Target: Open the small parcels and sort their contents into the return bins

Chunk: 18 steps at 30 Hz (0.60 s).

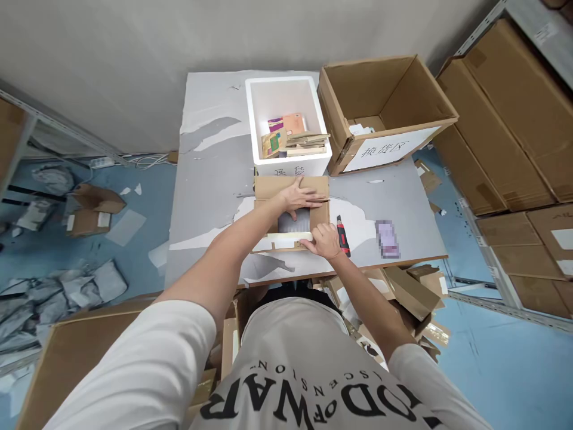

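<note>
A small cardboard box [273, 230] lies opened on the table in front of me, its far flap [268, 187] folded back. Inside it shows something grey and shiny [293, 222], partly covered, whose kind I cannot make out. My left hand [301, 198] reaches across the far side of the box, fingers spread and pointing right over the flap and opening. At the near right corner my right hand [325, 240] grips the box edge, its thumb lying along the near side. A red and black utility knife [342, 237] lies just right of that hand.
Behind the small box stand a white foam box [250, 119] with several booklets and flat packets, and a large open carton [400, 113]. A blurred purple item [387, 239] lies on the table [210, 197] at right. Discarded cardboard [409, 292] crowds below the front edge.
</note>
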Available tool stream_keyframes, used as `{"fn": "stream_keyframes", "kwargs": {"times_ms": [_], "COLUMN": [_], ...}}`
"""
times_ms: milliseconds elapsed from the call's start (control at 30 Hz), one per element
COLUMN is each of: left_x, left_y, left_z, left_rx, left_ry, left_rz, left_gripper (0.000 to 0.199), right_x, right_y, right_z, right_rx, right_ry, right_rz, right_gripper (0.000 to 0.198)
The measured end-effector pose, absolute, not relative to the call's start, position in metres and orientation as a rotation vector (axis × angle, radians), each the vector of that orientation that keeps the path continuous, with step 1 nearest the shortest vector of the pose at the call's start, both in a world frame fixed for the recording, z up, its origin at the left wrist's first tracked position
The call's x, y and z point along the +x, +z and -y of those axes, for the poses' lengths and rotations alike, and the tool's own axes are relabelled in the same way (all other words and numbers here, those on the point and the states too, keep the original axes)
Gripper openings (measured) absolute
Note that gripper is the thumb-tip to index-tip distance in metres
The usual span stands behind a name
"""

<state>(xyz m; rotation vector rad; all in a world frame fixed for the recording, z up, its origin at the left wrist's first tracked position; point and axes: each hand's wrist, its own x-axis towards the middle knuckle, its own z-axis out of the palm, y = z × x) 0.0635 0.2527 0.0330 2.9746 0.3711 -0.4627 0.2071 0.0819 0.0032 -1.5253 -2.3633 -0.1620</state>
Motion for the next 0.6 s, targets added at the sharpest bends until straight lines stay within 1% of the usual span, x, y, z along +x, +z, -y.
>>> {"fn": "stream_keyframes", "kwargs": {"times_ms": [100,233,267,333,400,433,533,600], "left_x": [0.058,0.035,0.025,0.004,-0.013,-0.019,-0.023,-0.018], "left_y": [0.023,0.015,0.015,0.017,0.021,0.023,0.029,0.033], "left_z": [-0.255,-0.254,-0.252,-0.247,-0.239,-0.234,-0.22,-0.213], "left_rx": [3.003,3.006,3.001,2.97,2.914,2.878,2.766,2.695], "left_ry": [-0.352,-0.26,-0.247,-0.228,-0.244,-0.267,-0.345,-0.386], "left_rz": [-0.406,-0.421,-0.45,-0.573,-0.74,-0.824,-1.036,-1.139], "left_gripper": [0.087,0.082,0.081,0.082,0.091,0.097,0.108,0.111], "right_x": [0.21,0.216,0.218,0.22,0.22,0.219,0.212,0.205], "right_y": [0.0,0.004,0.007,0.012,0.017,0.02,0.031,0.042], "right_z": [-0.066,-0.033,-0.023,-0.006,0.008,0.012,0.009,-0.005], "right_rx": [-1.498,-1.424,-1.398,-1.354,-1.366,-1.404,-1.695,-1.91], "right_ry": [-0.221,-0.179,-0.156,-0.086,0.031,0.112,0.381,0.46], "right_rz": [2.308,2.328,2.349,2.391,2.408,2.416,2.464,2.493], "right_gripper": [0.044,0.018,0.017,0.02,0.019,0.021,0.04,0.042]}}
